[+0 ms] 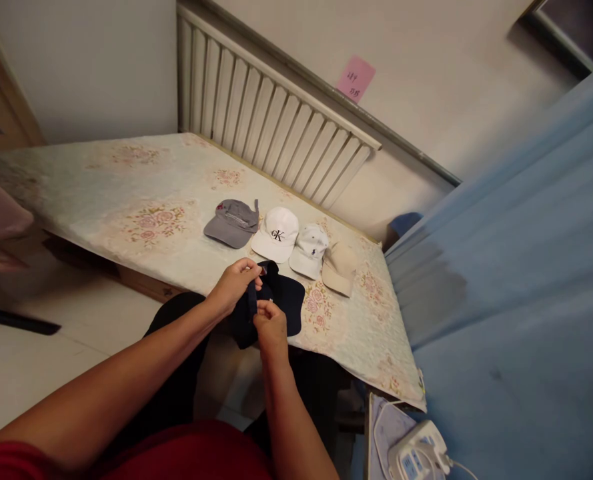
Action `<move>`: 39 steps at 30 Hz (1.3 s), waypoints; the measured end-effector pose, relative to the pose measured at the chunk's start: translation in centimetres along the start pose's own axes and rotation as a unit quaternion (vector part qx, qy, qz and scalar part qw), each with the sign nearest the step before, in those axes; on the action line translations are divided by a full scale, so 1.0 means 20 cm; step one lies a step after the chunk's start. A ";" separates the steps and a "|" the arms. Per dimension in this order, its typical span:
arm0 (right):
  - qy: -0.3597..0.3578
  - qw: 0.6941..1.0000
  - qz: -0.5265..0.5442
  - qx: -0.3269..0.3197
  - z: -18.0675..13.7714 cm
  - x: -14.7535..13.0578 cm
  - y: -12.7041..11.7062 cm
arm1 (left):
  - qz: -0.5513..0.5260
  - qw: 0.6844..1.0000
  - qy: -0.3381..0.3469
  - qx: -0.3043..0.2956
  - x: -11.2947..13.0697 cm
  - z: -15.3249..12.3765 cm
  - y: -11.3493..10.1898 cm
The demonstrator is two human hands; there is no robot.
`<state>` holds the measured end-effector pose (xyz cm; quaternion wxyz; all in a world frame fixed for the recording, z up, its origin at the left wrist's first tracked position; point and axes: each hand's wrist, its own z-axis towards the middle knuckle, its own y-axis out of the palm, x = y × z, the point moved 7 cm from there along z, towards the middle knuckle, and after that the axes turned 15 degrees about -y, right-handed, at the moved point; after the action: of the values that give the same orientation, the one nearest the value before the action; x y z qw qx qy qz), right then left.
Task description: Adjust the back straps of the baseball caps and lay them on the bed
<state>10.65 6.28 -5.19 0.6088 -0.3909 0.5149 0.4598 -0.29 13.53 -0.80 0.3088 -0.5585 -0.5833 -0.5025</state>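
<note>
A dark navy cap (285,301) lies at the near edge of a floral mattress (141,200), held by both my hands. My left hand (233,285) pinches the cap's back strap from the left. My right hand (270,325) is closed on the strap's lower part just below it. Beyond the navy cap, a row of caps lies on the mattress: a grey cap (231,223), a white cap with a black logo (276,233), a second white cap (310,249) and a beige cap (339,268).
A white radiator (271,117) runs along the wall behind the mattress, with a pink note (355,79) above it. A blue curtain (516,280) hangs on the right. A white device with a cable (419,455) sits low right. Light floor shows at left.
</note>
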 end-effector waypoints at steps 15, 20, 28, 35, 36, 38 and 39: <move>-0.022 0.984 0.166 0.056 -0.03 -0.11 -0.03 | 0.068 0.997 -0.003 -0.029 0.04 0.05 0.00; -0.040 0.963 0.237 0.120 0.05 -0.15 -0.04 | 0.115 0.993 0.017 -0.029 0.06 0.04 0.01; -0.045 0.973 0.176 0.145 0.17 -0.13 -0.05 | 0.204 0.977 0.062 -0.009 0.08 0.04 0.01; -0.069 0.982 0.123 0.125 0.19 -0.16 -0.03 | 0.288 0.945 0.153 -0.014 0.16 -0.01 0.04; -0.068 0.982 0.122 0.124 0.19 -0.17 -0.03 | 0.297 0.941 0.164 -0.017 0.16 -0.01 0.04; -0.069 0.982 0.122 0.124 0.20 -0.17 -0.04 | 0.310 0.933 0.180 -0.029 0.14 -0.02 0.05; -0.069 0.982 0.124 0.124 0.20 -0.17 -0.04 | 0.315 0.930 0.189 -0.035 0.13 -0.03 0.06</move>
<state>12.36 9.23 -1.11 0.6250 -0.2128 0.5690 0.4902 0.20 13.79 2.10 0.5360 -0.6185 -0.2906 -0.4957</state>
